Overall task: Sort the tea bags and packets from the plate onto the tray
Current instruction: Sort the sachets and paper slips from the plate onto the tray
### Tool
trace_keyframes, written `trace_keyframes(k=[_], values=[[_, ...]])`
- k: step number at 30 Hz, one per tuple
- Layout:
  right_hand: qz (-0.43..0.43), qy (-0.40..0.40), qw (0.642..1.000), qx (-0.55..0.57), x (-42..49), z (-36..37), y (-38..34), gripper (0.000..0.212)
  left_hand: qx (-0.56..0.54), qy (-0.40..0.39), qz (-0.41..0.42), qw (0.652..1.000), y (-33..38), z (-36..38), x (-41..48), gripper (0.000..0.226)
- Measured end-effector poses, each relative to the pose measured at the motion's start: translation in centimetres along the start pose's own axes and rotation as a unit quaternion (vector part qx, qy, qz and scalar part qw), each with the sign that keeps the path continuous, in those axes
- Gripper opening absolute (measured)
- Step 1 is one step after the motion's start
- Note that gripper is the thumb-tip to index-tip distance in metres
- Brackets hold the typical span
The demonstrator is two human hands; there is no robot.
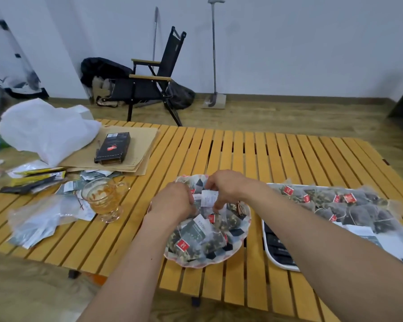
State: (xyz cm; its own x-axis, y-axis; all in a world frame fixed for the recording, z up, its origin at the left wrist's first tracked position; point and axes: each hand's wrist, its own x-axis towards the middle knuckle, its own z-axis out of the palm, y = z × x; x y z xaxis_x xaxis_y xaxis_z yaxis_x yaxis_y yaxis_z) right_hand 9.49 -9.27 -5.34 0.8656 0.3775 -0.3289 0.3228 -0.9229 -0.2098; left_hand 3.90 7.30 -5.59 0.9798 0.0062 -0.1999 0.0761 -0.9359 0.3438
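Pick-up under way: right hand pinches white packet over plate, left hand curled, grip unclear; next, likely carry to tray at table's right edge.

Your hands are over the plate of tea bags on the slatted table. Your right hand pinches a small white packet. Your left hand curls at the packet's left edge, grip unclear. Right of the plate, the tray holds rows of bags. A glass cup stands to the plate's left.
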Motion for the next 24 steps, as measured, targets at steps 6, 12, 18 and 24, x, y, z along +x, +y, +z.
trace_keyframes(k=[6,12,18,24], values=[[0.013,-0.015,0.999,-0.042,0.2,-0.5,-1.0,0.053,-0.007,0.002,-0.013,1.000,0.7,-0.4,-0.6,0.047],[0.016,-0.005,0.999,0.049,-0.6,-1.1,-0.7,0.055,-0.077,0.038,-0.028,0.996,0.9,-1.5,-1.0,0.055],[0.008,0.024,0.979,0.203,-1.7,-2.5,0.7,0.032,-0.290,0.009,-0.053,0.955,0.3,-2.4,-1.1,0.045],[-0.007,0.043,0.904,0.424,-3.7,-3.5,0.9,0.036,-0.488,0.026,-0.053,0.871,0.5,-3.0,-1.4,0.054]])
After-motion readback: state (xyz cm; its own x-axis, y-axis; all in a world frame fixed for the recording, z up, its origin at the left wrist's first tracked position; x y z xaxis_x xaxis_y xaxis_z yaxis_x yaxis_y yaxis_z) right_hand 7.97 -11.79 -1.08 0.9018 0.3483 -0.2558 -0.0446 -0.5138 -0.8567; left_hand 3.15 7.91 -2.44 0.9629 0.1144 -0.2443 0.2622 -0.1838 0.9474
